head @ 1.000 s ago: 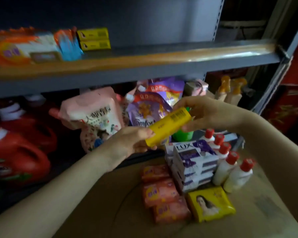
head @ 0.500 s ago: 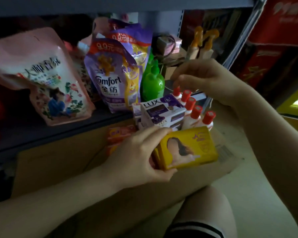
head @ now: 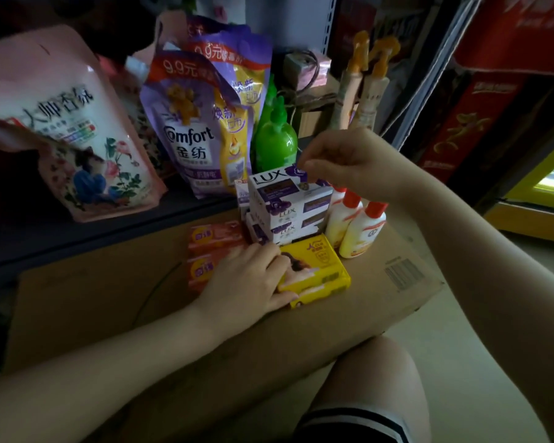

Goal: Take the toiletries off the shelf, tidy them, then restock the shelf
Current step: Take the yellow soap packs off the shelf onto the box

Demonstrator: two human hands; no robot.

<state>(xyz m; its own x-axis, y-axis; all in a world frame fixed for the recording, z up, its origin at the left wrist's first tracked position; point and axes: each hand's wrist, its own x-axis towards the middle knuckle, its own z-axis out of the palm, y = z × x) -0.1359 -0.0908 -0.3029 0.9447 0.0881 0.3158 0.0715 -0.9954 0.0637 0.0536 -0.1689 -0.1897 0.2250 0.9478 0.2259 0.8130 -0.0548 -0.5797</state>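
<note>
My left hand (head: 250,282) lies on a yellow soap box (head: 320,273) and grips its left end, thumb at the near edge. The box sits on another yellow pack on the cardboard box (head: 109,298). Behind it stands a stack of purple-and-white LUX soap boxes (head: 288,203). Orange soap packs (head: 215,238) lie to the left, partly under my hand. White bottles with red caps (head: 355,231) stand to the right. My right hand (head: 349,161) hovers just above the LUX stack, fingers loosely curled and holding nothing.
On the low shelf (head: 77,238) behind the cardboard stand a pink refill pouch (head: 64,129), purple Comfort pouches (head: 192,129), a green bottle (head: 275,142) and spray bottles (head: 359,91). Red cartons (head: 493,91) fill the right. My knee (head: 375,378) is below the cardboard.
The view dropped from the upper shelf to the cardboard. My right hand let go of the yellow soap box; my left hand carried it down onto the other yellow pack.
</note>
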